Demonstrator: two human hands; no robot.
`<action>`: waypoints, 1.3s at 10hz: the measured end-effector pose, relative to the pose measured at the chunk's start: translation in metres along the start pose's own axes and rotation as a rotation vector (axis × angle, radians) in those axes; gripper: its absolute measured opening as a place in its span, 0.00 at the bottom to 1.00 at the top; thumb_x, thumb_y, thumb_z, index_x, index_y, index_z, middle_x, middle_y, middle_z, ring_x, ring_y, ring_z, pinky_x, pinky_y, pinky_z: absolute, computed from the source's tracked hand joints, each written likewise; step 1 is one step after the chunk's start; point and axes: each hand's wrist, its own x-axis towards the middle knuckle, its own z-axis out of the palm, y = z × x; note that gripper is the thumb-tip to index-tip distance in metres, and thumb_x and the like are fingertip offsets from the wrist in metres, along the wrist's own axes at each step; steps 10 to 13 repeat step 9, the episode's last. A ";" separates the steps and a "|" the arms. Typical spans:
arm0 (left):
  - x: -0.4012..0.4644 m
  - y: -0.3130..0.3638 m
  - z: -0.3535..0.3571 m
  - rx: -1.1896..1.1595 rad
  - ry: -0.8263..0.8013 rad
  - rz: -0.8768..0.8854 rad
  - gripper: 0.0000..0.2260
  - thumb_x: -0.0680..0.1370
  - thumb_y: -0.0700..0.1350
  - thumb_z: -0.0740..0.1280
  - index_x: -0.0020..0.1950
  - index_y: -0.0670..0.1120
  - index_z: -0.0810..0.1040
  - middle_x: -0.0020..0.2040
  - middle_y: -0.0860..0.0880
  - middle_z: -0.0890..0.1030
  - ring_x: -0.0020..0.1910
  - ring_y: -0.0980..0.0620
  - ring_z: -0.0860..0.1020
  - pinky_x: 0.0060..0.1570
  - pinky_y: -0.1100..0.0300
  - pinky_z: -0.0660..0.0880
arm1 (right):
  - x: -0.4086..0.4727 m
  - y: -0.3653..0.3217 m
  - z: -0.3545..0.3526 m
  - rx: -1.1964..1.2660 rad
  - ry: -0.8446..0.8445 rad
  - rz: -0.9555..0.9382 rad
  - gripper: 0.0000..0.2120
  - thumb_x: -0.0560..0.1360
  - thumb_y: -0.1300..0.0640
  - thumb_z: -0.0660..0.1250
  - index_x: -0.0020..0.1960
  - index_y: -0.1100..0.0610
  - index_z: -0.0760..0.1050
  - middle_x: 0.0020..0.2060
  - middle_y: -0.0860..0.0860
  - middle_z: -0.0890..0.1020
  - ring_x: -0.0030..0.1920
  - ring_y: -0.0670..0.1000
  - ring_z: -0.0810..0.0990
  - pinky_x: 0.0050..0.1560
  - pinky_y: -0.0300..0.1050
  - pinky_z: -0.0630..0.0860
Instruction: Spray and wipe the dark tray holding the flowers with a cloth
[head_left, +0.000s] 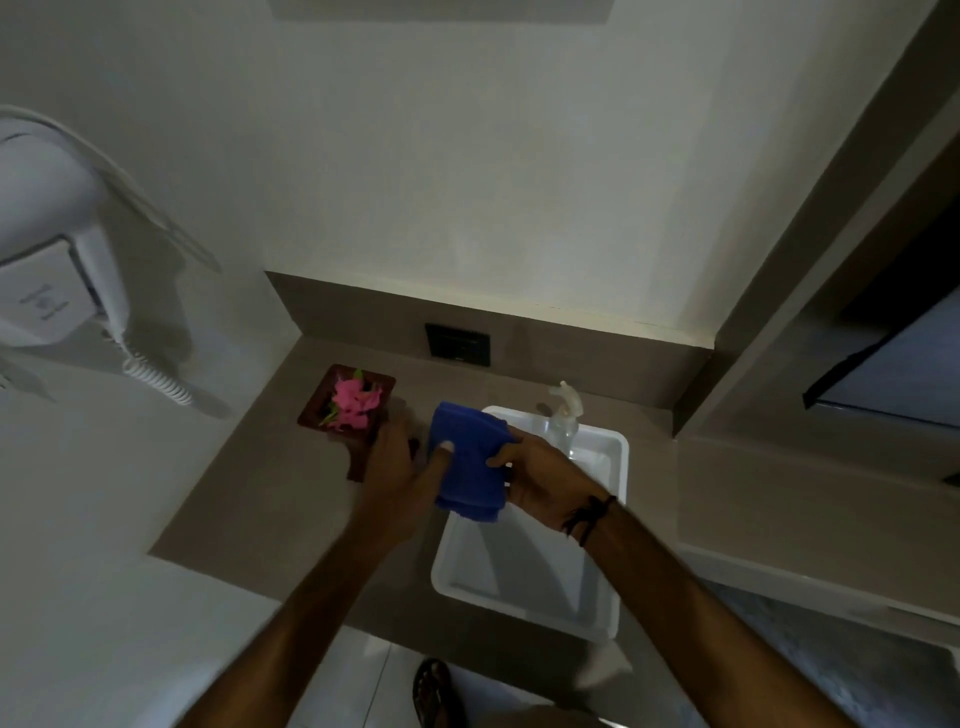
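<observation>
the dark tray (311, 410) stands on the brown counter (249, 499), near the left wall, and the pink flowers (354, 404) lie inside it. the left hand (400, 457) is over the near right corner of the tray, and its thumb presses on the blue cloth (470, 467). i cannot tell if the other fingers touch the tray, because the hand is blurred. the right hand (540, 478) is closed on the right edge of the same cloth, so both hands hold it between them, close together. the cloth hangs folded above the left rim of a white tub (615, 519). a clear spray bottle (563, 415) stands in the far part of the tub, behind the right hand. a white hair dryer (57, 280) is on the left wall.
</observation>
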 end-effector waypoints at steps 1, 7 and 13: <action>0.004 -0.017 0.040 -0.299 -0.194 -0.320 0.12 0.78 0.44 0.67 0.61 0.43 0.76 0.56 0.44 0.82 0.53 0.46 0.83 0.46 0.58 0.80 | -0.015 0.011 -0.036 -0.064 0.043 -0.003 0.24 0.72 0.70 0.63 0.66 0.56 0.74 0.58 0.57 0.82 0.58 0.59 0.81 0.59 0.58 0.79; -0.001 -0.074 0.142 0.173 -0.296 -0.438 0.05 0.74 0.42 0.72 0.43 0.46 0.76 0.41 0.47 0.79 0.34 0.56 0.75 0.29 0.66 0.69 | -0.020 0.083 -0.108 -0.718 0.644 -0.042 0.17 0.69 0.68 0.70 0.56 0.58 0.74 0.54 0.59 0.83 0.51 0.53 0.80 0.52 0.42 0.76; 0.003 -0.082 0.149 0.456 -0.267 -0.268 0.15 0.73 0.45 0.71 0.56 0.40 0.77 0.53 0.42 0.83 0.47 0.47 0.81 0.43 0.58 0.78 | -0.026 0.067 -0.100 -1.028 0.699 -0.081 0.23 0.70 0.60 0.71 0.64 0.58 0.71 0.54 0.57 0.82 0.55 0.56 0.82 0.57 0.49 0.80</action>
